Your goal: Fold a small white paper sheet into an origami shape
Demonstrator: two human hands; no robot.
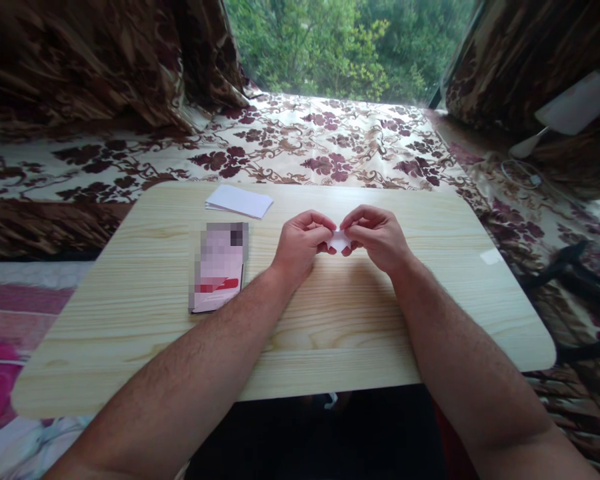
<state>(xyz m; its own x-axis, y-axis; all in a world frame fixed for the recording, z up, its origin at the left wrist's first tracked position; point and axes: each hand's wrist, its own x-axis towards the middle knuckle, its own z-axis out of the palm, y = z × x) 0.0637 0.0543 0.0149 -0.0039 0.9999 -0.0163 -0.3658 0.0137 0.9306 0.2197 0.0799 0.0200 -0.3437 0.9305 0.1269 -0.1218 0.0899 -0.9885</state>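
Observation:
A small folded piece of white paper (339, 241) is pinched between both hands over the middle of a light wooden table (145, 333). My left hand (301, 244) grips its left side with curled fingers. My right hand (378, 237) grips its right side, fingers bent and pressed onto it. Most of the paper is hidden behind the fingers.
A phone (219, 267) lies flat on the table to the left of my hands. A small stack of white paper sheets (239, 201) rests near the table's far edge. Floral cloth (330, 143) and curtains surround the table; a white cable (520, 175) lies at the right.

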